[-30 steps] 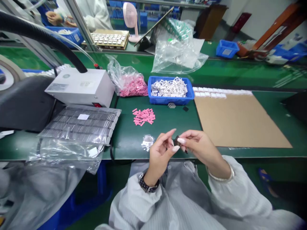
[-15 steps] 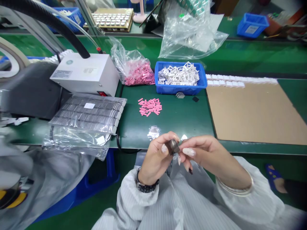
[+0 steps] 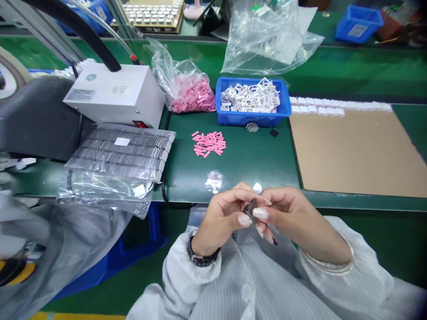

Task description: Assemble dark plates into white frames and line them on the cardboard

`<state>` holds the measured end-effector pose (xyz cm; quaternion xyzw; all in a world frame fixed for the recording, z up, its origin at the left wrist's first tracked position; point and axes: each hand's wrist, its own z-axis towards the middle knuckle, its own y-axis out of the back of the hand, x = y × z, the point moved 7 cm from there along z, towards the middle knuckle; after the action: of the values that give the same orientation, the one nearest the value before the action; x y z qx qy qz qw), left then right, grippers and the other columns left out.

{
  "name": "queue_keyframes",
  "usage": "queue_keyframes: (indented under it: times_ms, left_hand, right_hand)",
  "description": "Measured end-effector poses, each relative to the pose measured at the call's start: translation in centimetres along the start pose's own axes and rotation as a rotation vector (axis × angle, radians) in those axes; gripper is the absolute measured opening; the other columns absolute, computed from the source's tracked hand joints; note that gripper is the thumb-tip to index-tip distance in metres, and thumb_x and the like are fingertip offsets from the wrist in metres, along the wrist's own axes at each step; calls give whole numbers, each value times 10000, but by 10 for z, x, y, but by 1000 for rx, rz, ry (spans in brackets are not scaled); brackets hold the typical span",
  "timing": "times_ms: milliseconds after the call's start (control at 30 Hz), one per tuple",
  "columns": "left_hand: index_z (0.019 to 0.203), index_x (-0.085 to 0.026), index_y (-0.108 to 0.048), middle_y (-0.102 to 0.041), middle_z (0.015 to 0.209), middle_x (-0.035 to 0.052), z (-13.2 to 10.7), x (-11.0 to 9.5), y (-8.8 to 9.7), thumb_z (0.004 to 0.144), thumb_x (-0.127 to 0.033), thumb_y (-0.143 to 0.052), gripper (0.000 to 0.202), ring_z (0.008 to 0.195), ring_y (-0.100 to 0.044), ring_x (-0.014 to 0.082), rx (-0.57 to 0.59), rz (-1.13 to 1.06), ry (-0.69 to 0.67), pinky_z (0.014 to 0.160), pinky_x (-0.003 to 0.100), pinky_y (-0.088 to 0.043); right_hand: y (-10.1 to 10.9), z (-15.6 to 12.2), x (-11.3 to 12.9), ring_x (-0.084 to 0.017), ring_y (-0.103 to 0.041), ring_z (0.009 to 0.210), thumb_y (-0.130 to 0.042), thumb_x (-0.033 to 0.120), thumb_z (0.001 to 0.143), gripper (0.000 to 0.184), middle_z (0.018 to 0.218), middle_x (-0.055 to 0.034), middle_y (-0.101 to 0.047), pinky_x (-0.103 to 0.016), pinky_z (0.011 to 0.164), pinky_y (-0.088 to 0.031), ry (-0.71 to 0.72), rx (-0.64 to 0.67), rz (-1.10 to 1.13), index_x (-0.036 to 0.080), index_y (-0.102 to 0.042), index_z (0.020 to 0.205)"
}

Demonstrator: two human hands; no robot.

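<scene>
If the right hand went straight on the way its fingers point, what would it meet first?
The right hand would meet the small dark flat piece at its fingertips first, then the bare left hand just beyond; depth is hard to judge.

Green conveyor bench [image 3: 253, 164] | blue plastic bin [image 3: 253, 120] | pink strips [image 3: 209, 143] | cardboard sheet [image 3: 353, 155] | foil scrap [image 3: 214, 181]

Green workbench [image 3: 347, 73], green floor [image 3: 373, 240] with yellow stripe [image 3: 76, 317], blue crate [image 3: 133, 262] beneath
</scene>
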<state>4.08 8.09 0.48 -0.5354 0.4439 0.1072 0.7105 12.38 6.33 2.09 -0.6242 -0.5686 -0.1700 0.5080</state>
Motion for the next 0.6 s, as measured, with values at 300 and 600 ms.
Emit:
queue_keyframes:
  times_ms: [300,600]
  left_hand:
    - [876,-219,-727,-608,884,31,-4,-21,7,689,-306,-784,214,851,-580,138,-110,322,-174,732,248,-494]
    - [867,-218,-740,-703,802,18,-21,-31,0,682,-160,-778,197,747,-639,141,-214,585,-186,701,254,-505]
  right_hand:
    - [21,-10,25,-43,-545,507,-839,198,620,234,610,41,-617,-132,472,-452,379,-343,-250,180,-615,685]
    - [11,-15,32,-84,-506,556,-829,184,634,222,612,29,-557,-200,485,-445,455,-208,-374,243,-722,819]
